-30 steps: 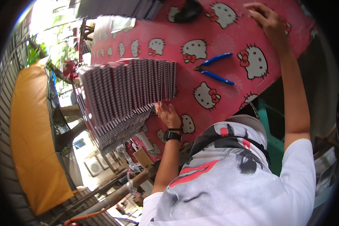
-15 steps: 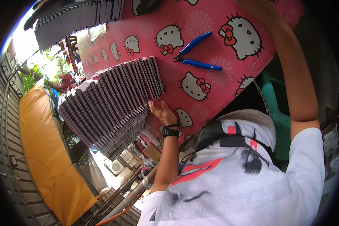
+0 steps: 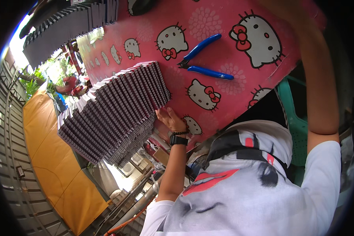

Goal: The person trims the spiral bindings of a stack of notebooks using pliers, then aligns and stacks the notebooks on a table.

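A long row of wire-bound notebooks (image 3: pixel 114 106) stands packed together on a pink table (image 3: pixel 224 112) with a cartoon-cat print. At the row's near right corner, my left hand (image 3: pixel 172 120) lies with its fingertips against the notebooks and its thumb apart; it grips nothing that I can see. My right hand (image 3: pixel 281 10) reaches to the far right at the top edge, dark and partly cut off, so its fingers are hidden. Between the hands lie blue-handled cutting pliers (image 3: pixel 208 72), with their handles spread and neither hand on them.
Another row of bound notebooks (image 3: pixel 70 33) stands at the far left. A dark object (image 3: pixel 144 6) sits at the top edge. A green plastic chair (image 3: pixel 293 106) is beside the table on the right. An orange tarp (image 3: pixel 53 157) hangs at the left.
The view has shifted slightly. My left hand stays at the corner of the notebook row, and my right arm remains stretched toward the far right. The pliers lie in the same place.
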Action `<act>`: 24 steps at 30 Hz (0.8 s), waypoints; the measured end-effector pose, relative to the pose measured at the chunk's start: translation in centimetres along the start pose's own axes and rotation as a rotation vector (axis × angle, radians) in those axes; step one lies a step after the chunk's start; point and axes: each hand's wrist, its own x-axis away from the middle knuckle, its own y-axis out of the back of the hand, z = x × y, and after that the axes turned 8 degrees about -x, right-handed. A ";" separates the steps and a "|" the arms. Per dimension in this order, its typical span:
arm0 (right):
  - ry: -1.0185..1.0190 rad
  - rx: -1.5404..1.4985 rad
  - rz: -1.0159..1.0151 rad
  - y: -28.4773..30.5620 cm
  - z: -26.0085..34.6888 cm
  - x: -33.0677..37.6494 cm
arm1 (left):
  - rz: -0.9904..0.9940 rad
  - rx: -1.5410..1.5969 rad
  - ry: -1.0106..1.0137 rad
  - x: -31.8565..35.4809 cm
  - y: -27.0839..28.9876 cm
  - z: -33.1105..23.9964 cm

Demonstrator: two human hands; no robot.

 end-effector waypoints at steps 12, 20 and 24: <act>-0.029 0.107 -0.019 -0.5 3.1 0.4 | 0.041 -0.036 -0.004 0.0 0.2 -1.0; -0.083 -0.041 -0.015 0.1 2.3 0.4 | 0.105 -0.046 0.058 0.0 0.8 -1.9; -0.098 -0.083 -0.021 -0.1 2.2 0.3 | 0.039 -0.063 0.038 0.1 0.2 -0.6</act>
